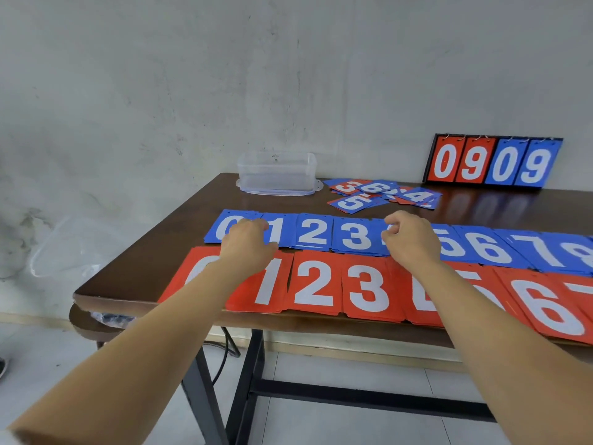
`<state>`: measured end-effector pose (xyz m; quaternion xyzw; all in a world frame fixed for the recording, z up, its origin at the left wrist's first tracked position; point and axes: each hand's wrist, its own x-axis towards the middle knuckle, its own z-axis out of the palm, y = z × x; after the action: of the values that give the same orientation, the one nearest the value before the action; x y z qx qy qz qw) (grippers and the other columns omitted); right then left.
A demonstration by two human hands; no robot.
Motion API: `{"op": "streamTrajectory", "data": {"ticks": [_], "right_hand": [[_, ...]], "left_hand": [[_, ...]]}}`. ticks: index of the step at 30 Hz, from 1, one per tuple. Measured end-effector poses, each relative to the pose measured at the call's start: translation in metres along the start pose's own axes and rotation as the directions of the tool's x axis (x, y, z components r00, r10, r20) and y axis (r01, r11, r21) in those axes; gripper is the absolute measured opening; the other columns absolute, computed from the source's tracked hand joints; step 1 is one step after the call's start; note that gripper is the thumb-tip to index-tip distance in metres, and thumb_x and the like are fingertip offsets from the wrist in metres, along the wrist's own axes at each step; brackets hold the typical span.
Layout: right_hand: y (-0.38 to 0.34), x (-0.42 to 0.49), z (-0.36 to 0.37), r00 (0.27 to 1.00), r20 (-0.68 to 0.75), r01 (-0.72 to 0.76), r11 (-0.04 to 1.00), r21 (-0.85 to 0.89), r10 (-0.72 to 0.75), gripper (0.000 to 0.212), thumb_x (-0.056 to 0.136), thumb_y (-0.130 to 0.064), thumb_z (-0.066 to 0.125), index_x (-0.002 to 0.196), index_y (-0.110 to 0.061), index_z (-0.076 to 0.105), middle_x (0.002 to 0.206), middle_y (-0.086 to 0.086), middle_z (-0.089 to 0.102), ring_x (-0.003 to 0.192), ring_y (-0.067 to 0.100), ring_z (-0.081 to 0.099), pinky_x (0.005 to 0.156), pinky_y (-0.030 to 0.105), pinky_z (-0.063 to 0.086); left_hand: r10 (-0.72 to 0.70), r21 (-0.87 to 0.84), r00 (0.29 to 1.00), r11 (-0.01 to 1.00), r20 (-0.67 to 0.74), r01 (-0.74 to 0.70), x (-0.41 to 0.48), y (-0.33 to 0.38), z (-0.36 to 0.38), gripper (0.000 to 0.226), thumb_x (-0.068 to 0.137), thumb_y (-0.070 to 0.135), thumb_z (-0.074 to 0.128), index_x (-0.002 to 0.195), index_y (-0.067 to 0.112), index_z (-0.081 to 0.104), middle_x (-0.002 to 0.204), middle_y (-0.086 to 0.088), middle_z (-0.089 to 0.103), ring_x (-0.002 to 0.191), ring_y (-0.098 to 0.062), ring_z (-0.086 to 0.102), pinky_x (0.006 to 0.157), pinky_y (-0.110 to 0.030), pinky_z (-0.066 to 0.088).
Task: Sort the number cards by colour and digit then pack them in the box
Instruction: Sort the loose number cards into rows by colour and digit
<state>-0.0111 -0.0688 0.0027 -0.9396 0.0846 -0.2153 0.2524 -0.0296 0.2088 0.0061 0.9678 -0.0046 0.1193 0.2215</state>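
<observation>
Covering blue 0 card (220, 227), left hand (247, 244) lies relaxed; right hand (412, 240) pinches blue 4 card (382, 245).

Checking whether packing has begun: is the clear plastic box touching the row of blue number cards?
Apart. The head view shows bare dark table between the clear plastic box and the row of blue number cards.

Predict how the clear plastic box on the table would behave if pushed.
The box looks empty and thin-walled, so probably light and easy to slide. It seems to sit on its lid, so a push may move both. Wide and low, it seems unlikely to tip.
</observation>
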Motion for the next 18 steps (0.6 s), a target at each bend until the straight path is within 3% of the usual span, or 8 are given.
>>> {"op": "streamTrajectory", "data": {"ticks": [2, 10, 15, 18], "right_hand": [[0.007, 0.01, -0.004, 1.0, -0.01, -0.004, 1.0, 0.0, 0.004, 0.031, 0.093, -0.02, 0.059, 0.124, -0.019, 0.06, 0.11, 0.0, 0.065, 0.108, 0.021, 0.055, 0.077, 0.035, 0.048], [0.048, 0.072, -0.017, 0.995, 0.091, -0.033, 0.997, -0.072, 0.039, 0.023, 0.093, -0.022, 0.058, 0.115, -0.022, 0.066, 0.115, -0.003, 0.067, 0.108, 0.021, 0.059, 0.085, 0.036, 0.051], [0.079, 0.123, -0.019, 0.98, 0.163, -0.086, 0.985, -0.15, 0.11, 0.014, 0.094, -0.025, 0.059, 0.104, -0.021, 0.068, 0.107, 0.0, 0.069, 0.09, 0.021, 0.065, 0.08, 0.037, 0.054], [0.093, 0.153, -0.015, 0.978, 0.171, -0.09, 0.981, -0.171, 0.12, 0.012, 0.093, -0.024, 0.059, 0.096, -0.018, 0.07, 0.105, 0.003, 0.069, 0.095, 0.022, 0.062, 0.081, 0.039, 0.054]], "left_hand": [[0.016, -0.015, 1.0, 1.0, 0.004, -0.016, 0.013, 0.016, 0.007, 0.051, 0.09, 0.028, 0.063, 0.137, 0.013, 0.05, 0.131, -0.009, 0.056, 0.117, -0.025, 0.055, 0.097, -0.042, 0.049], [0.092, -0.068, 0.995, 0.994, 0.04, -0.089, 0.072, 0.061, 0.044, 0.05, 0.091, 0.031, 0.063, 0.135, 0.011, 0.051, 0.131, -0.011, 0.053, 0.119, -0.026, 0.052, 0.099, -0.044, 0.045], [0.049, -0.065, 0.997, 0.997, 0.057, -0.045, 0.116, 0.081, 0.063, 0.046, 0.091, 0.029, 0.063, 0.133, 0.013, 0.053, 0.129, -0.007, 0.055, 0.118, -0.023, 0.053, 0.102, -0.042, 0.042], [0.002, -0.067, 0.998, 0.998, 0.068, 0.003, 0.141, 0.095, 0.076, 0.047, 0.091, 0.031, 0.062, 0.134, 0.014, 0.052, 0.127, -0.004, 0.058, 0.117, -0.021, 0.054, 0.102, -0.041, 0.043]]}}
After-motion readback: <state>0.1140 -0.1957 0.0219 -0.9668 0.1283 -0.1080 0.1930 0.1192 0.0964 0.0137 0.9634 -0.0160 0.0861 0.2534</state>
